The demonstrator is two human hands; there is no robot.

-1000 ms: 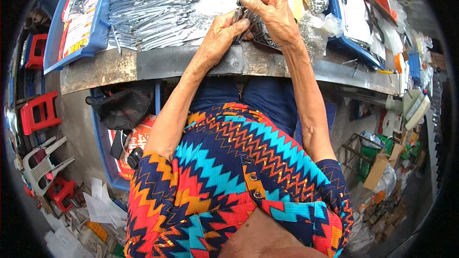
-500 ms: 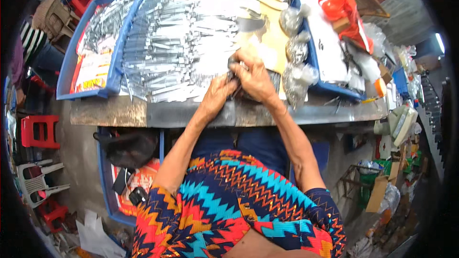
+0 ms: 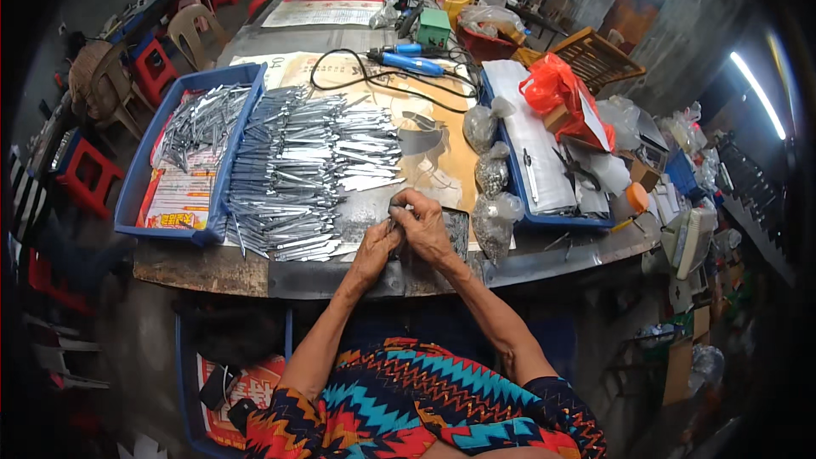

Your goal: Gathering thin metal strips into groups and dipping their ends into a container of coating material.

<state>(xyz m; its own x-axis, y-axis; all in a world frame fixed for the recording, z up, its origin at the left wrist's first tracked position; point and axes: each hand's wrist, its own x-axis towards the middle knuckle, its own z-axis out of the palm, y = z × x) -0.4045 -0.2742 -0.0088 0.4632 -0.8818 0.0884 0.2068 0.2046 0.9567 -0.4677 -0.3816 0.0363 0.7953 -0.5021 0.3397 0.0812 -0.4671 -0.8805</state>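
Note:
My left hand (image 3: 376, 252) and my right hand (image 3: 427, 229) meet over the table's front edge. Both have bent, closed fingers around something small and dark that they mostly cover; its kind cannot be made out. Just left of them and beyond lies a broad spread of slim metal strips (image 3: 293, 166), laid in rough rows. Beside and partly behind my right hand is a flat dark grey piece (image 3: 459, 228). Clear plastic bags of small metal parts (image 3: 493, 219) stand in a line to its right.
At the left, a blue tray (image 3: 223, 172) holds more metal strips on printed packaging. Another blue tray (image 3: 557, 223) at the right carries white sheets, pliers (image 3: 578, 170) and a red plastic bag (image 3: 557, 89). Farther back lies a blue electric screwdriver (image 3: 412, 63) with its black cable.
The view has tilted up, so the table sits lower in the picture and more of its far end shows. My hands stay together at the front edge, still closed.

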